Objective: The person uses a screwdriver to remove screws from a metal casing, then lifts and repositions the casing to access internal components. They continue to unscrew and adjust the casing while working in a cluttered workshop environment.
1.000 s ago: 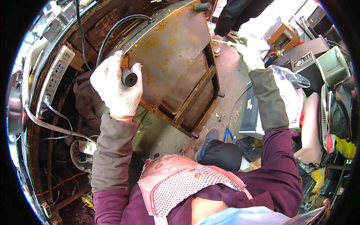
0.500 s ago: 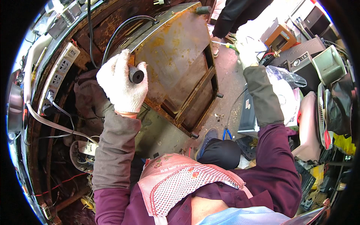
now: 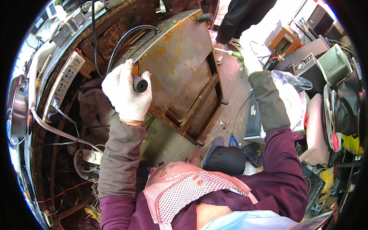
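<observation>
A rusty metal appliance (image 3: pixel 172 57) is tipped up, its stained underside toward me, with black cylindrical feet at its corners. My left hand (image 3: pixel 124 94), in a white knit glove, is closed round the near left corner, fingers and thumb on either side of a black foot (image 3: pixel 140 85). Out to the right of the appliance, my right hand (image 3: pixel 252 57) is closed on a screwdriver (image 3: pixel 237 55) with a green and yellow handle. Its shaft points left toward the appliance's far right edge, apparently apart from it. Strong light washes out much of the right glove.
A white power strip (image 3: pixel 63 82) with a plugged-in cord runs along the rusty bench frame at left. Blue-handled pliers (image 3: pixel 233 141) lie on the floor by my shoe. Another person's dark-clothed leg (image 3: pixel 239 19) stands beyond. Piled appliances, including a green-grey bin (image 3: pixel 334 65), crowd the right.
My view has shifted slightly, so the scene sits a little lower. The left hand keeps its hold on the corner, and the right hand still holds the screwdriver out to the side.
</observation>
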The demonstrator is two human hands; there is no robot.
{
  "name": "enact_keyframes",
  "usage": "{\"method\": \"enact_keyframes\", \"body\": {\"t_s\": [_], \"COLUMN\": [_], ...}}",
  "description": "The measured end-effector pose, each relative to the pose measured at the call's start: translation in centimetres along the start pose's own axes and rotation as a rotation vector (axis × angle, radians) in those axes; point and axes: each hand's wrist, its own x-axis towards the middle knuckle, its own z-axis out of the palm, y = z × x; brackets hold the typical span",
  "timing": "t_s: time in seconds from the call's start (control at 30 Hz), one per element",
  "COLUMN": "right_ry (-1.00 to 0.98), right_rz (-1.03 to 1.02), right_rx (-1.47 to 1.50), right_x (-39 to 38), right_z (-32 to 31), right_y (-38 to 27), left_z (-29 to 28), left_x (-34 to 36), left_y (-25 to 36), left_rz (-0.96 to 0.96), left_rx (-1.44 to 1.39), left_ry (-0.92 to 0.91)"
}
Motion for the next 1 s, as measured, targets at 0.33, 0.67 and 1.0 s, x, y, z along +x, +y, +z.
{"method": "enact_keyframes", "body": {"t_s": [0.33, 0.67, 1.0], "right_ry": [-0.077, 0.029, -0.044], "right_rz": [0.111, -0.041, 0.038], "right_rx": [-0.012, -0.049, 0.196], "right_x": [-0.2, -2.0, -1.1], "right_z": [-0.3, 1.3, -1.4], "right_y": [1.2, -1.2, -0.8], "left_z": [-0.1, -0.4, 1.4], "left_x": [-0.5, 0.0, -1.3], "left_y": [0.2, 0.3, 0.1], "left_rz": [-0.034, -0.013, 0.015], "left_rx": [-0.014, 0.027, 0.140], "left_ry": [-0.029, -0.026, -0.055]}}
